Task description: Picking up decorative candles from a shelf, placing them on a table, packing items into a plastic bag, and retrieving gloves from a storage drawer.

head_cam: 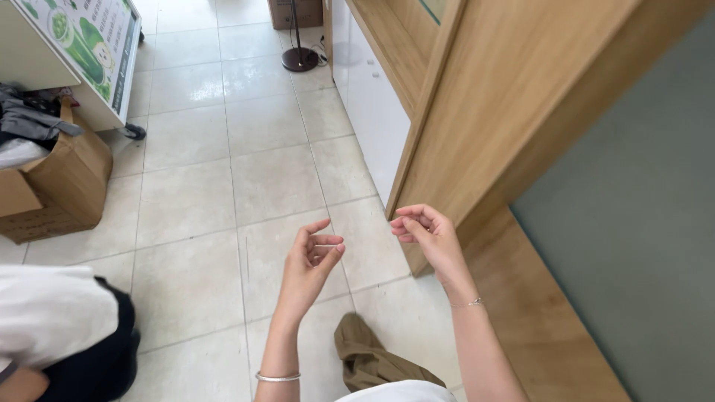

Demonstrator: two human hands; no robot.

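Head view: both bare hands are held up in the air over a pale tiled floor (194, 193), nothing gripped in either. The left hand (311, 262) is seen with fingers loosely curled, thumb and fingertips drawn near each other but not closed on anything; a silver bangle (277, 377) is worn on its wrist. The right hand (426, 232) is curled tighter, fingertips bunched toward the thumb, empty as far as can be seen; a thin chain bracelet (468, 303) sits on that wrist. The right hand is placed just beside the edge of a light wooden panel (506, 119), whether touching it cannot be told. A grey-green surface (633, 223) is framed by the wood at right. Below the hands, an olive trouser leg (369, 357) is seen. At lower left, part of another person in a white top and dark trousers (67, 327) is visible. A cardboard box (56, 186) with clothing in it stands at left, beside a white wheeled cabinet (97, 67). A dark round stand base (300, 58) sits at the top.
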